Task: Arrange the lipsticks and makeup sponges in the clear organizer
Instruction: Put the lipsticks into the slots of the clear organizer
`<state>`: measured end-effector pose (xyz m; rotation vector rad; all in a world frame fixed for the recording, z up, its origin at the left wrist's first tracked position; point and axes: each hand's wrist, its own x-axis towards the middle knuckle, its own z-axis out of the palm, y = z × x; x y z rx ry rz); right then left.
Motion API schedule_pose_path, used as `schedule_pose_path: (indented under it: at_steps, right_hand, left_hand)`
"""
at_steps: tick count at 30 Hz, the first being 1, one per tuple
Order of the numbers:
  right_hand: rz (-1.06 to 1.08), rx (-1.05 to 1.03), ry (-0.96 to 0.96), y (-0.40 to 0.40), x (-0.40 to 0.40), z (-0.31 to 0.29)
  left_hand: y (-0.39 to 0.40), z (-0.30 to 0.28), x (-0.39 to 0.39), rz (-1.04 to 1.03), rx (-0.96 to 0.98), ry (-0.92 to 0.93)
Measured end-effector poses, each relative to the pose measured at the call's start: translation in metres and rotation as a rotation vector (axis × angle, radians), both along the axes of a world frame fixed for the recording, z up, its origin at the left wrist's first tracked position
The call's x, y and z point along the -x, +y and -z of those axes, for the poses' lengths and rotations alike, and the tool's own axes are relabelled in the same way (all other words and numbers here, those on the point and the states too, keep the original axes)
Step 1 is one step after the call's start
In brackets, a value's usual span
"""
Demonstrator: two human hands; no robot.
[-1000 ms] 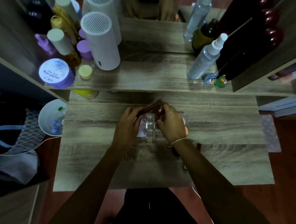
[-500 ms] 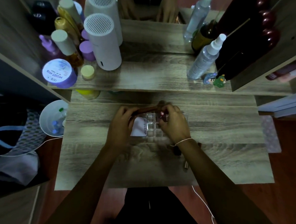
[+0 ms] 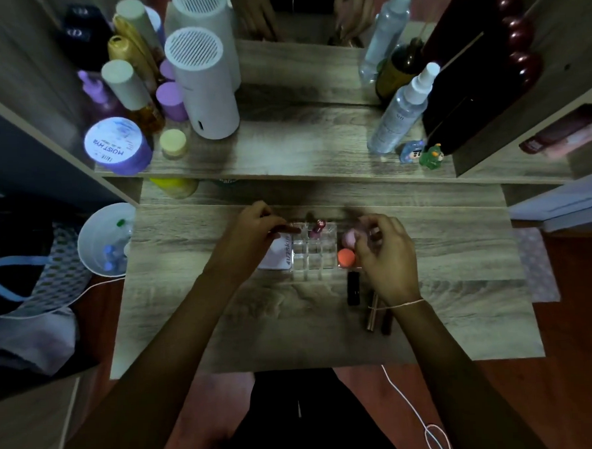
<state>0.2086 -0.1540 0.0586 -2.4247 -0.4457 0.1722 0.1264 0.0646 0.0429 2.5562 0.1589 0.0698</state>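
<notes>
The left hand [image 3: 250, 233] pinches a dark lipstick [image 3: 286, 229], apparently lying crosswise, just left of the clear organizer [image 3: 315, 254], while the right hand [image 3: 383, 254] grips a pink sponge [image 3: 350, 238].

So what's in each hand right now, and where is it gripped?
Left hand pinches a dark red lipstick tube by its left end. Right hand touches the pale pink makeup sponge with its fingertips; whether it grips cannot be told.

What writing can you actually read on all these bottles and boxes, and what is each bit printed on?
"MOIST HYA": lid of the purple jar on the shelf, upside down to the camera.
"aurskin" or similar, unclear: white packet beside the clear organizer.
Small print on the spray bottle: too blurred.
Mark on the lipstick cap in the organizer: unreadable.
</notes>
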Motion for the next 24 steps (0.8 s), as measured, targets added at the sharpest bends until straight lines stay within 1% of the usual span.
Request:
schedule_pose_path:
  at_steps: [5, 9, 13, 16, 24]
  right_hand:
    - [-0.047, 0.034, -0.008, -0.001, 0.002, 0.004]
    - [-0.138, 0.076, -0.050, 0.005, 0.012, 0.007]
    - [-0.306, 0.328, -0.094, 0.016, 0.019, 0.016]
    - [-0.375, 0.430, -0.114, 0.021, 0.022, 0.021]
    - [-0.384, 0.445, -0.118, 0.021, 0.023, 0.021]
  left_hand:
    - [-0.013, 0.006, -0.015, 0.010, 0.111, 0.005]
    - [-0.023, 0.017, -0.023, -0.034, 0.103, 0.020]
    - [-0.029, 0.021, -0.025, -0.055, 0.086, 0.015]
    - [-0.030, 0.020, -0.024, -0.056, 0.076, 0.006]
    - [-0.028, 0.020, -0.020, -0.065, 0.090, 0.005]
